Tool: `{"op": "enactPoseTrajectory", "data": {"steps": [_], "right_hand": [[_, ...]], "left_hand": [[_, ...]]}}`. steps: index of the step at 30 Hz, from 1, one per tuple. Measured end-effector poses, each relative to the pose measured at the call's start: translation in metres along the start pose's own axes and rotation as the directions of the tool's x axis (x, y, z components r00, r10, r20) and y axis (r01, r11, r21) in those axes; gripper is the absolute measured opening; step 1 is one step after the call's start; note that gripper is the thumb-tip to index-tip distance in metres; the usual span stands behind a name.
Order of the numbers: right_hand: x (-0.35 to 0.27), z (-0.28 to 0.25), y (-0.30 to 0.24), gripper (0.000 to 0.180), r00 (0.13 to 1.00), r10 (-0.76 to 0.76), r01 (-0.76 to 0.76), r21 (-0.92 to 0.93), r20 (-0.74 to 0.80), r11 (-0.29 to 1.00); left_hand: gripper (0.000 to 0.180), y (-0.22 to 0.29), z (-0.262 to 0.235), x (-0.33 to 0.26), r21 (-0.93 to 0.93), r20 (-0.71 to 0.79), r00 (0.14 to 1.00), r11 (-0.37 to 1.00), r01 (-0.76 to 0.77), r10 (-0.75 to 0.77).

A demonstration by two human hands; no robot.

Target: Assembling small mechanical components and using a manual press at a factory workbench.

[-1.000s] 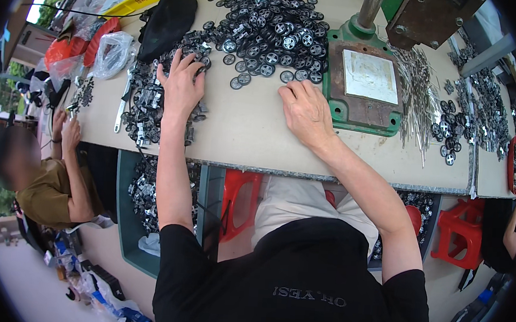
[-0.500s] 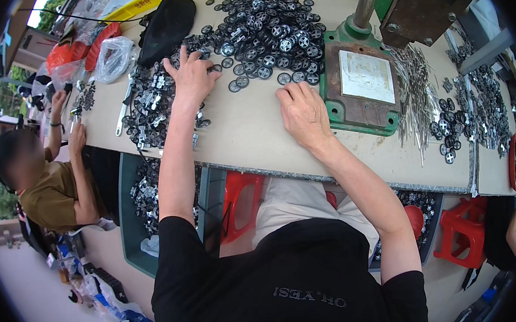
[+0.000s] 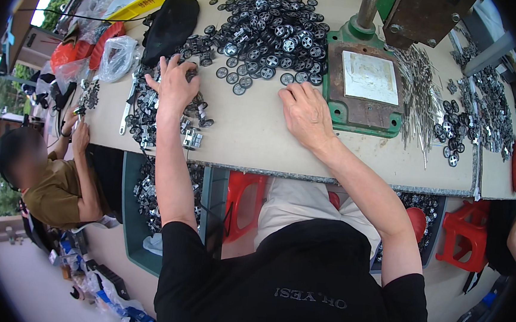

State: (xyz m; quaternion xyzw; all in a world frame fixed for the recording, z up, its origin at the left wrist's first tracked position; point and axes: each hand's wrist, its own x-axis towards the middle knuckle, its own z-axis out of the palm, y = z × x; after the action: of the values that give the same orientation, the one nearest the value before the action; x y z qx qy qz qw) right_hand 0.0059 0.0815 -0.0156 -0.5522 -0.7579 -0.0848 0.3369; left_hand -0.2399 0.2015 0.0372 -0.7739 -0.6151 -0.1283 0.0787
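Note:
My left hand [image 3: 177, 91] lies over a heap of small black-and-silver wheeled parts [image 3: 147, 102]. Its outer fingers are spread, and the index finger bends toward the thumb beside a dark piece; I cannot tell whether it touches it. My right hand [image 3: 305, 113] rests on the table with fingers bent and close together, just below a few loose black wheels [image 3: 287, 79]. Its fingertips are turned down, hiding anything between them. Beyond both hands rises a large pile of black wheels with silver spokes [image 3: 272, 36].
A green press [image 3: 332, 115] with a white plate [image 3: 370, 77] stands right of my right hand. Thin metal rods [image 3: 416, 106] lie beyond it. A black bag [image 3: 171, 26] and yellow tray [image 3: 155, 1] are at the far left. Another person [image 3: 58, 189] works at left.
My left hand has shifted left and slightly down over the parts heap, its index finger now more bent. Some parts beside its wrist have shifted. The right hand stays nearly still.

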Motion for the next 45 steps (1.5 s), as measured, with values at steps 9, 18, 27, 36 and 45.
{"op": "enactPoseTrajectory", "data": {"steps": [9,18,27,36,45], "right_hand": [[0.001,0.0,0.001,0.015,0.999,-0.021,0.022,0.008,-0.041,1.0],[0.002,0.002,0.0,0.015,1.0,-0.017,0.017,0.006,-0.022,1.0],[0.001,0.001,0.0,0.014,1.0,-0.014,0.014,-0.001,-0.022,1.0],[0.0,0.002,0.0,0.014,0.999,-0.015,0.015,-0.007,-0.043,1.0],[0.002,0.002,-0.002,0.014,0.999,-0.015,0.016,0.012,-0.034,1.0]], "left_hand": [[0.008,-0.006,0.019,0.038,0.197,-0.081,0.996,0.98,0.039,-0.023],[0.021,-0.015,0.021,0.036,-0.186,-0.186,0.982,0.981,-0.056,0.021],[0.041,0.074,0.02,-0.012,-0.363,0.06,0.982,0.921,-0.145,0.178],[0.022,0.093,0.019,0.013,-0.465,-0.335,0.932,0.836,-0.291,0.138],[0.019,0.076,0.043,0.09,-0.6,-0.112,0.992,0.799,-0.016,-0.064]]}}
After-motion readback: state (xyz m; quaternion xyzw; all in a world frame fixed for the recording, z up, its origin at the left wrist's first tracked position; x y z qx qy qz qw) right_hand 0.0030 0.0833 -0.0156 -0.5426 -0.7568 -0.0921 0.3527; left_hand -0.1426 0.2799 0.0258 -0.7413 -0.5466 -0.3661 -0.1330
